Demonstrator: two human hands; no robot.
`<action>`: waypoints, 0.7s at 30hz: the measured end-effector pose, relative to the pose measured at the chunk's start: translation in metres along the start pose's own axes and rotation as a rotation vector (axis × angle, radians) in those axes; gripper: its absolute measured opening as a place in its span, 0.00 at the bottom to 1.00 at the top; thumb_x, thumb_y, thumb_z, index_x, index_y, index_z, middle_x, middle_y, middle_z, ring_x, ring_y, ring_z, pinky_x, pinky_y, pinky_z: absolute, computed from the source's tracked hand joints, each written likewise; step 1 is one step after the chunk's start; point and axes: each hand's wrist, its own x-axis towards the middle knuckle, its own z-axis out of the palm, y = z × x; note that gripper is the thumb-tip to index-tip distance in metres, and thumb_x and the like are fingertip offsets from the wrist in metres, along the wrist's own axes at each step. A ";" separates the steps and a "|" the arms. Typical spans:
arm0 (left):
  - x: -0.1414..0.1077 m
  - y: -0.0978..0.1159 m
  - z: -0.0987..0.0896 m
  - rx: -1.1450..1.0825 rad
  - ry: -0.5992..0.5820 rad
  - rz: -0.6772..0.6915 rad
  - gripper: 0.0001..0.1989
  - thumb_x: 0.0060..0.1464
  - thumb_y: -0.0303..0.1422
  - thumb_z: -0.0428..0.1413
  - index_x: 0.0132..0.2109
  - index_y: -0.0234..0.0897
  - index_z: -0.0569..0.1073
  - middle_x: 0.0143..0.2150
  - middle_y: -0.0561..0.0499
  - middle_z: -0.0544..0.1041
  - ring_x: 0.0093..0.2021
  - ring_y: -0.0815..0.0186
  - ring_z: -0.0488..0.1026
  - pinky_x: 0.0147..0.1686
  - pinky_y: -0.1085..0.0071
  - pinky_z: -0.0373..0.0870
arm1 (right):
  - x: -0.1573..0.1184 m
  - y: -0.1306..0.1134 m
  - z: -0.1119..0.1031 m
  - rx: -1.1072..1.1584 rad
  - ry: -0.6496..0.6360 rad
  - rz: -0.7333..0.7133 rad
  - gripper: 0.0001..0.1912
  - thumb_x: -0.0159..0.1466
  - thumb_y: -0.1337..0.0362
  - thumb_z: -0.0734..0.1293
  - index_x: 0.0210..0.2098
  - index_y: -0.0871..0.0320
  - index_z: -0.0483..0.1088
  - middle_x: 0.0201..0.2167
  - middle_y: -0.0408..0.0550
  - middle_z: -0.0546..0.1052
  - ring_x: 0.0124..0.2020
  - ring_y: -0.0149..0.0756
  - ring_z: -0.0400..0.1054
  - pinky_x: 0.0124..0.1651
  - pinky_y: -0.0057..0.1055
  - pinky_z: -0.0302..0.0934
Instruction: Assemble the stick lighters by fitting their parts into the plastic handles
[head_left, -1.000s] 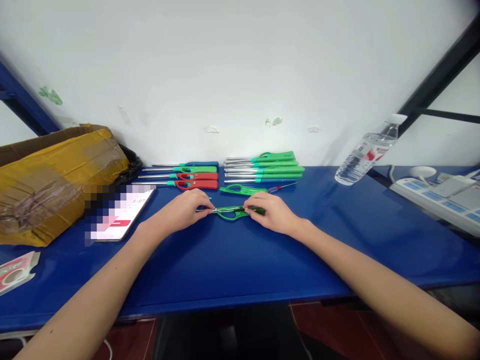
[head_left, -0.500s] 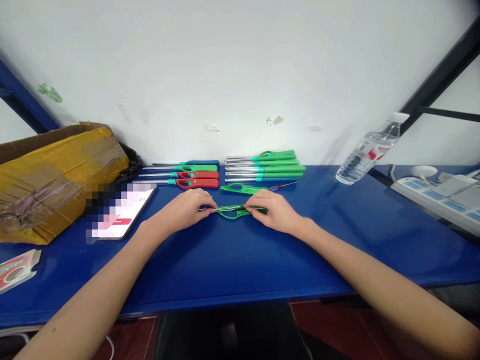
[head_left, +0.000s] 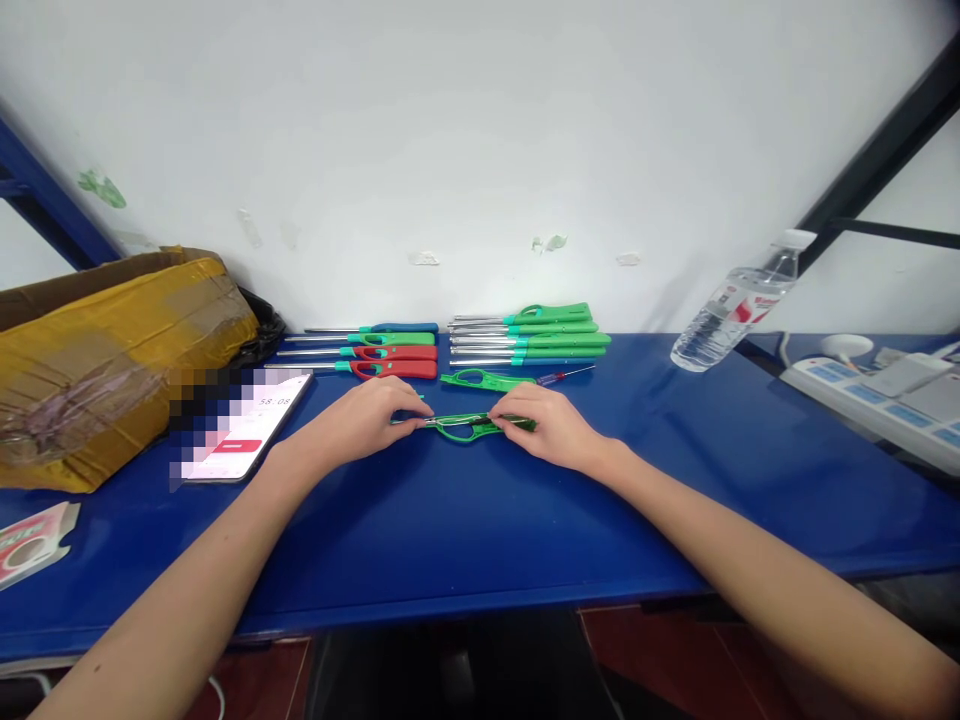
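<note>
A green utility-lighter half shell [head_left: 457, 434], its trigger loop towards me, lies crosswise on the blue table between my hands. Thin, pale and dark inner parts run along it. Its front end is pinched between the thumb and fingers of my left hand [head_left: 382, 418]; the fingertips hide what else is there. My right hand [head_left: 544, 420] is closed on the rear part, the fingers beside a black piece. Just behind lies a second green half shell [head_left: 480, 380]. A screwdriver [head_left: 553, 377] with a purple and red handle touches or nearly touches its right end.
Several whole lighters [head_left: 397, 352] lie at the back left, and several green and blue ones [head_left: 559, 340] to their right. A phone [head_left: 247, 430] and a taped carton [head_left: 127, 370] are on the left. A water bottle [head_left: 731, 305] and a power strip [head_left: 885, 400] are on the right.
My left fingers have shifted slightly at the front end of the half shell. My right hand has stayed almost in place, and the view has tilted a little.
</note>
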 end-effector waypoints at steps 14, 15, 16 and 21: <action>0.001 0.007 0.008 0.016 0.048 0.015 0.10 0.59 0.34 0.56 0.46 0.39 0.77 0.45 0.47 0.77 0.45 0.60 0.74 0.46 0.65 0.69 | -0.002 0.001 0.000 0.054 -0.040 -0.011 0.09 0.63 0.70 0.66 0.39 0.57 0.78 0.38 0.50 0.80 0.39 0.39 0.73 0.43 0.37 0.70; 0.002 0.010 0.009 0.024 0.065 0.019 0.11 0.59 0.35 0.56 0.48 0.39 0.76 0.47 0.47 0.76 0.46 0.60 0.73 0.47 0.65 0.69 | -0.002 0.002 0.000 0.052 -0.043 -0.004 0.09 0.63 0.70 0.66 0.39 0.57 0.78 0.38 0.50 0.80 0.40 0.39 0.73 0.43 0.37 0.70; 0.002 0.012 0.011 0.031 0.080 0.023 0.12 0.60 0.35 0.55 0.49 0.39 0.76 0.49 0.46 0.75 0.47 0.59 0.73 0.48 0.64 0.69 | -0.002 0.002 0.000 0.050 -0.044 0.001 0.09 0.63 0.69 0.66 0.38 0.57 0.78 0.38 0.50 0.80 0.39 0.38 0.73 0.43 0.37 0.69; 0.007 0.020 0.024 0.071 0.148 0.013 0.11 0.62 0.34 0.53 0.48 0.38 0.77 0.45 0.47 0.77 0.45 0.59 0.73 0.46 0.64 0.69 | -0.002 0.002 -0.001 0.039 -0.039 -0.017 0.09 0.64 0.68 0.66 0.38 0.57 0.79 0.38 0.50 0.80 0.39 0.38 0.73 0.42 0.36 0.69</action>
